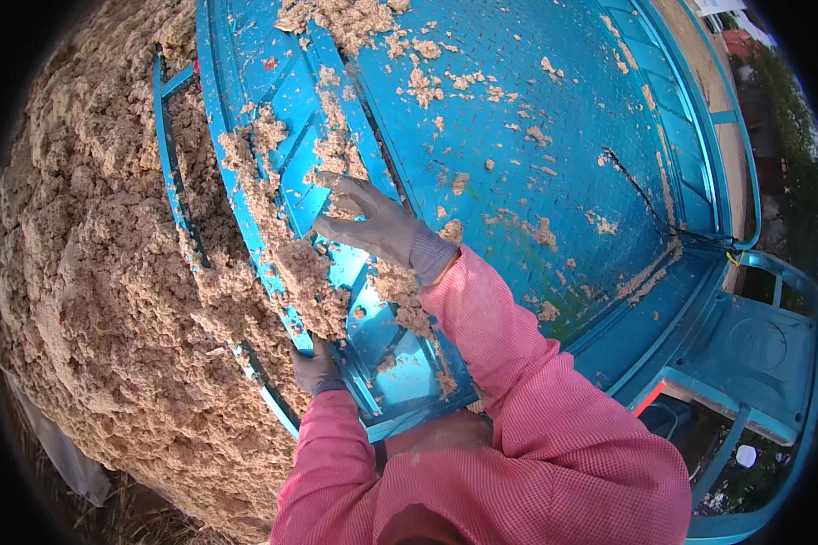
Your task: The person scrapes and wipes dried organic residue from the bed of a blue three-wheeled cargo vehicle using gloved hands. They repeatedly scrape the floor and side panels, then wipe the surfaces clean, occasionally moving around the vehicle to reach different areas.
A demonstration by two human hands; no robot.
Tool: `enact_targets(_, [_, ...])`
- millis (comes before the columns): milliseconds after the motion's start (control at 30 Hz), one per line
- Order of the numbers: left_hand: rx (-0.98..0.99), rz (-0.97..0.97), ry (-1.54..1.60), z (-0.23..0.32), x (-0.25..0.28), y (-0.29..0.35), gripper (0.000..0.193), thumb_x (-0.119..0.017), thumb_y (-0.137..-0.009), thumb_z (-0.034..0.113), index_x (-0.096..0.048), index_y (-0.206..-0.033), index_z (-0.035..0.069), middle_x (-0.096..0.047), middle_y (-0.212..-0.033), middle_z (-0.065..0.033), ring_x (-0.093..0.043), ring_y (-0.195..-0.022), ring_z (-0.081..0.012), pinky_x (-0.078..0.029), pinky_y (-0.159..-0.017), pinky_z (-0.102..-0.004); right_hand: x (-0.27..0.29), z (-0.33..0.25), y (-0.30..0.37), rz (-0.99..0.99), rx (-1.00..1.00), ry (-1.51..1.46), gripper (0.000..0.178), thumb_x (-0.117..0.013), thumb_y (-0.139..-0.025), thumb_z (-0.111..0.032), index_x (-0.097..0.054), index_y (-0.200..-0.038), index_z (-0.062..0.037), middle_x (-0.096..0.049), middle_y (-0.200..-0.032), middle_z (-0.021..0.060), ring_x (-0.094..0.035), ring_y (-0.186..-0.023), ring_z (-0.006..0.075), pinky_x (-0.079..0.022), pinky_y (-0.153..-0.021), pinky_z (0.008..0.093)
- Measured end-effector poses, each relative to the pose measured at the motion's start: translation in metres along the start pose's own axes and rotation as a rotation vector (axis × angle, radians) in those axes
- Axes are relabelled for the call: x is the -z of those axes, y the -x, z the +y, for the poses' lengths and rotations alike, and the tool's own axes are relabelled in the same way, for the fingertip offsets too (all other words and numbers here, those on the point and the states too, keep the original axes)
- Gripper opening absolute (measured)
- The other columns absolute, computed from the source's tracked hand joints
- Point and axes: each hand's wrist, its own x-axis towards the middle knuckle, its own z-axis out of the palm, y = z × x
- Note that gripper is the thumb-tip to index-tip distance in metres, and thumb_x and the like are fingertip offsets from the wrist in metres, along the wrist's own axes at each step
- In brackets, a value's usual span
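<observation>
My right hand (364,222), in a grey work glove, reaches over the lowered blue side panel (295,186) of a cargo bed. Its thumb and fingers are apart, with nothing between them. My left hand (318,370), gloved too, grips the panel's outer edge near its closer corner; some of its fingers are hidden. Clumps of pale brown, crumbly material (309,286) lie along the panel, thickest just beyond my left hand. Smaller crumbs are scattered over the blue bed floor (482,109).
A large heap of the same crumbly material (109,245) rises on the left, against a blue rail (168,173). On the right stand the far side wall (686,118) and a blue seat frame (745,354). A dark cord (641,191) lies in the bed.
</observation>
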Motion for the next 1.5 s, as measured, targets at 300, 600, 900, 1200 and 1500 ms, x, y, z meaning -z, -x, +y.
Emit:
enact_targets(300, [0.012, 0.02, -0.091, -0.004, -0.004, -0.005, 0.079, -0.068, -0.086, 0.068, -0.064, -0.136, 0.007, -0.076, -0.112, -0.0195, -0.071, -0.107, -0.0418, -0.054, -0.091, -0.0521, 0.165, 0.048, 0.006, 0.521, -0.388, 0.773, 0.082, -0.057, -0.09, -0.079, -0.054, -0.153, -0.0264, -0.046, -0.16, 0.0081, -0.035, -0.152, 0.0305, -0.029, -0.126, 0.047])
enact_targets(600, [-0.011, 0.006, -0.118, -0.015, -0.007, -0.011, 0.083, -0.065, -0.086, 0.07, -0.061, -0.141, 0.007, -0.074, -0.12, -0.0241, -0.069, -0.114, -0.0452, -0.052, -0.097, -0.0537, 0.027, 0.083, 0.071, 0.145, -0.541, 0.723, 0.083, -0.059, -0.089, -0.076, -0.064, -0.142, -0.0131, -0.054, -0.148, 0.0123, -0.054, -0.136, 0.0326, -0.045, -0.114, 0.0488])
enact_targets(900, [-0.046, -0.006, -0.058, -0.011, -0.006, -0.009, 0.069, -0.069, -0.086, 0.063, -0.068, -0.119, 0.003, -0.077, -0.102, -0.0186, -0.074, -0.096, -0.0406, -0.055, -0.085, -0.0501, -0.014, 0.054, 0.093, 0.412, -0.612, -0.198, 0.066, -0.064, -0.101, -0.044, -0.049, -0.148, 0.0007, -0.065, -0.136, 0.0199, -0.065, -0.121, 0.0331, -0.051, -0.11, 0.0456])
enact_targets(1200, [-0.011, -0.029, -0.002, -0.015, -0.009, -0.013, 0.069, -0.065, -0.094, 0.059, -0.061, -0.126, -0.001, -0.071, -0.114, -0.021, -0.07, -0.105, -0.0317, -0.055, -0.09, -0.0449, 0.052, 0.022, 0.084, 0.679, 0.08, 0.208, 0.085, -0.071, -0.085, -0.062, -0.052, -0.152, -0.0127, -0.048, -0.157, 0.0163, -0.043, -0.147, 0.0369, -0.036, -0.122, 0.045])
enact_targets(1500, [-0.006, -0.058, 0.027, -0.039, -0.015, -0.034, 0.078, -0.062, -0.094, 0.06, -0.058, -0.143, -0.001, -0.072, -0.124, -0.0217, -0.071, -0.11, -0.0392, -0.055, -0.095, -0.0491, 0.201, 0.128, 0.116, 1.159, -0.914, 0.359, 0.081, -0.067, -0.084, -0.06, -0.052, -0.153, -0.0211, -0.047, -0.152, 0.0118, -0.041, -0.144, 0.0346, -0.04, -0.117, 0.0529])
